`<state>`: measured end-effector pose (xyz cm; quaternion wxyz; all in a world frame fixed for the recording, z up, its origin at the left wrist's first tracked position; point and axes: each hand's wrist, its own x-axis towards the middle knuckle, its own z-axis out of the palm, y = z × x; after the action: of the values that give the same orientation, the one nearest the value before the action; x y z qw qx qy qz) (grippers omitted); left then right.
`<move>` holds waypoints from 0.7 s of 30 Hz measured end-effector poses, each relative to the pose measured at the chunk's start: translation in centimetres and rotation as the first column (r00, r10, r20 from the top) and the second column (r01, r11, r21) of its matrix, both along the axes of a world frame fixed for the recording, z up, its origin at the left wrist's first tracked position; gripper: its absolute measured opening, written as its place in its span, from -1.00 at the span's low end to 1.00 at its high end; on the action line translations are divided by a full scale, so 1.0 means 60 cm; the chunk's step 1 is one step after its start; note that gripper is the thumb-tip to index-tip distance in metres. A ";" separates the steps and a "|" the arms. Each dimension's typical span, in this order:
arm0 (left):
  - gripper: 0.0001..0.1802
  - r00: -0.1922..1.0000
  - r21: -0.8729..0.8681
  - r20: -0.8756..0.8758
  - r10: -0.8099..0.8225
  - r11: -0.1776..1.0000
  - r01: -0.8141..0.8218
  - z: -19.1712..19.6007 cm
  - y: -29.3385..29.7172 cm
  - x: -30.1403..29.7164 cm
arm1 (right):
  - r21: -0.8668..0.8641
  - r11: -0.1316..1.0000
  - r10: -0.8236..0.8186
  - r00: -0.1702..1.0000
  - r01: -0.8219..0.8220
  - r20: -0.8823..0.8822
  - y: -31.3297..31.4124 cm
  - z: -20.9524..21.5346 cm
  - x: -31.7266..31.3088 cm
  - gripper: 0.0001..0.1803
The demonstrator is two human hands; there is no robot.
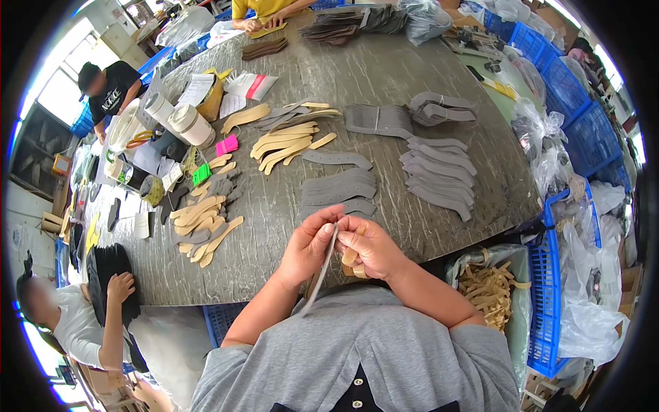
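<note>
— What do the hands have?

— The left hand [310,242] and right hand [371,246] meet at the near edge of the grey tabletop [384,75], both pinching one long grey strip [320,264] (it hangs down between them towards the person's chest). The right grip is also pressed around a tan strip [351,256].

— And nearby?

— Just beyond the knuckles lie stacked grey strips [338,189]; left of the left hand, tan pieces [206,230]; right of the right hand, a bag of tan scraps [489,288].
</note>
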<state>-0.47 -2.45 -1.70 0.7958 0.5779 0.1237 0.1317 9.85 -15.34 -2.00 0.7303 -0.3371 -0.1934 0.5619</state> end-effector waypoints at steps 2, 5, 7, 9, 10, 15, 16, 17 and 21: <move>-0.66 0.994 0.227 0.039 0.103 0.968 -0.109 -0.004 0.001 0.001 | 0.014 0.999 -0.038 0.999 0.038 0.006 -0.001 0.005 -0.002 -0.87; -0.70 0.983 0.602 0.064 0.169 0.779 -0.173 0.001 0.014 -0.006 | -0.144 0.974 -0.116 0.935 0.173 0.336 -0.009 0.020 -0.002 -0.91; -0.73 0.991 0.573 0.025 0.133 0.810 -0.124 0.000 0.020 -0.011 | -0.029 0.943 -0.206 0.649 0.332 0.733 -0.007 0.017 -0.006 -0.91; -0.80 0.990 0.538 -0.059 0.126 0.840 -0.075 0.014 0.014 -0.011 | 0.117 0.915 -0.254 0.325 0.387 0.911 -0.005 0.014 -0.013 -0.91; -0.83 0.987 0.518 -0.102 0.121 0.854 -0.051 0.021 0.010 -0.011 | 0.121 0.911 -0.261 0.321 0.395 0.911 -0.005 0.011 -0.014 -0.92; -0.85 0.976 0.224 -0.070 0.205 0.957 -0.185 0.029 -0.001 -0.001 | 0.112 0.897 -0.307 0.422 0.427 0.853 -0.006 0.003 -0.018 -0.93; -0.85 0.972 0.202 -0.059 0.227 0.956 -0.211 0.027 -0.001 0.001 | 0.150 0.890 -0.334 0.394 0.430 0.856 -0.005 -0.002 -0.019 -0.92; -0.84 0.974 0.177 -0.094 0.206 0.966 -0.187 0.024 0.001 0.000 | 0.188 0.882 -0.362 0.365 0.432 0.858 -0.004 -0.006 -0.018 -0.90; -0.80 0.978 0.151 -0.163 0.128 0.983 -0.104 0.032 0.009 -0.008 | 0.279 0.825 -0.531 0.504 0.492 0.681 -0.002 -0.005 -0.019 -0.94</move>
<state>-0.93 -1.92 0.20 0.7299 0.6341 0.2161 0.1361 8.70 -15.46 -2.28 0.7293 -0.5569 -0.3750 0.1316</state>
